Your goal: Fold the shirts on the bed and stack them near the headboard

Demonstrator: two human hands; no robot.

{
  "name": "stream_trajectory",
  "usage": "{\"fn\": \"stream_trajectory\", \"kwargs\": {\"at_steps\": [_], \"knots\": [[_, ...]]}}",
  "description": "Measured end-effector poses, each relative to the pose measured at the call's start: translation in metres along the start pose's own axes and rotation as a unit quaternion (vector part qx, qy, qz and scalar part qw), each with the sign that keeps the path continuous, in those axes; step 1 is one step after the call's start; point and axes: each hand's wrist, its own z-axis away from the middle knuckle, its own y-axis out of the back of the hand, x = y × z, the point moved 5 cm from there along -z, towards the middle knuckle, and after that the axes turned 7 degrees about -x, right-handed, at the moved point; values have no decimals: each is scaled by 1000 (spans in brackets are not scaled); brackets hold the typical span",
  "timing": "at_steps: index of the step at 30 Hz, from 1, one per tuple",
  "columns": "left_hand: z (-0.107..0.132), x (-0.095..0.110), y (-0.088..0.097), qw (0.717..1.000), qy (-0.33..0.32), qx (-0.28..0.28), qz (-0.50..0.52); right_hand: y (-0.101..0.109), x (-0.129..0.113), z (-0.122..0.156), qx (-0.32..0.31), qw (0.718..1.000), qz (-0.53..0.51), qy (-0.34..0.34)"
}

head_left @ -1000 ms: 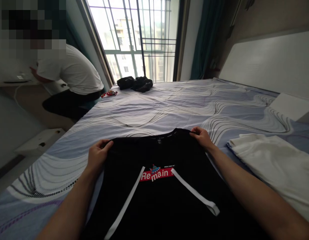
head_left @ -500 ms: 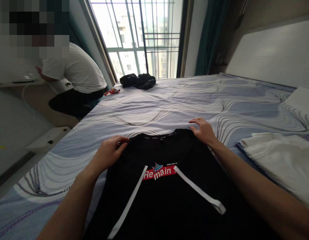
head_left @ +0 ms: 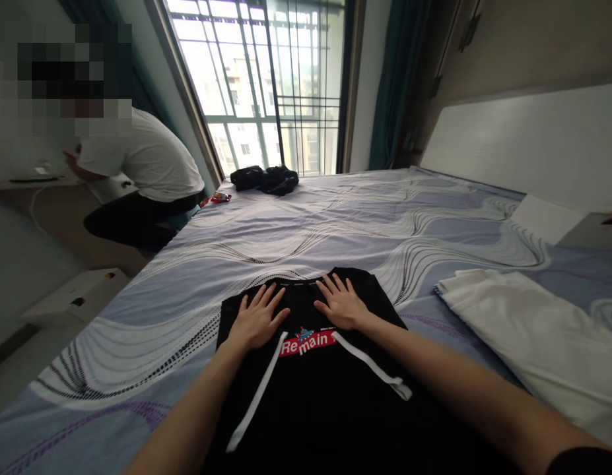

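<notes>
A black top [head_left: 306, 402] lies spread on the bed, its neck edge away from me. On its front are a red printed strip [head_left: 308, 344] with white letters and two white drawstrings, a left one [head_left: 259, 392] and a right one [head_left: 372, 366]. My left hand [head_left: 259, 318] rests flat on the top's upper left part, fingers spread. On the upper right part, my right hand [head_left: 342, 302] also lies flat with its fingers apart. Neither hand grips the cloth. The lower end of the top runs out of view.
Folded white cloth [head_left: 528, 330] lies on the patterned bedsheet [head_left: 306, 247] to the right. Dark bundled clothes [head_left: 266, 179] and a red packet [head_left: 220, 197] are at the far edge by the window. A person in a white shirt [head_left: 154, 155] sits beyond the bed's left edge.
Both hands have moved inward from the top's shoulder corners and now lie flat on its chest area. The shoulder edges look more squared. The view has shifted slightly.
</notes>
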Motion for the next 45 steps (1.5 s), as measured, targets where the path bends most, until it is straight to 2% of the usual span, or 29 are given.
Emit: {"fn": "stream_trajectory", "kwargs": {"at_steps": [2, 5, 7, 9, 10, 12, 13, 15, 17, 20, 23, 26, 30, 34, 40, 45], "knots": [[0, 6, 5, 999, 39, -12, 0, 7, -6, 1, -9, 1000, -4, -13], [9, 24, 20, 985, 175, -3, -15, 18, -27, 7, -24, 995, 0, -100], [27, 49, 28, 972, 234, 22, -24, 21, -50, 20, -18, 985, 3, -172], [56, 83, 24, 971, 236, 32, -17, 14, -77, 42, 7, 981, -2, -194], [74, 98, 18, 973, 228, 36, -14, 8, -90, 55, 28, 982, -6, -184], [114, 125, 1, 981, 182, 59, -27, -5, -114, 87, 98, 991, -14, -94], [136, 136, -5, 981, 148, 111, -51, -13, -121, 104, 121, 992, -8, -43], [178, 141, -18, 976, 118, 166, -81, -24, -124, 142, 138, 989, 6, 42], [212, 131, -23, 968, 107, 207, -97, -27, -109, 180, 147, 986, 22, 72], [246, 92, -18, 959, 109, 247, -85, -16, -61, 225, 176, 983, 44, 28], [258, 44, -14, 956, 130, 265, 5, -6, -5, 253, 207, 974, 25, -90], [258, 15, -16, 943, 187, 256, 97, -4, 21, 263, 215, 965, -18, -147], [258, 17, -16, 931, 252, 206, 165, 1, 18, 264, 225, 964, -51, -133], [264, 26, -9, 919, 290, 189, 188, 5, 18, 267, 241, 954, -69, -166], [266, 31, -5, 928, 281, 214, 121, 4, 23, 269, 234, 944, -49, -229], [267, 42, 2, 931, 299, 200, 56, 6, 21, 272, 220, 935, -31, -277]]}}
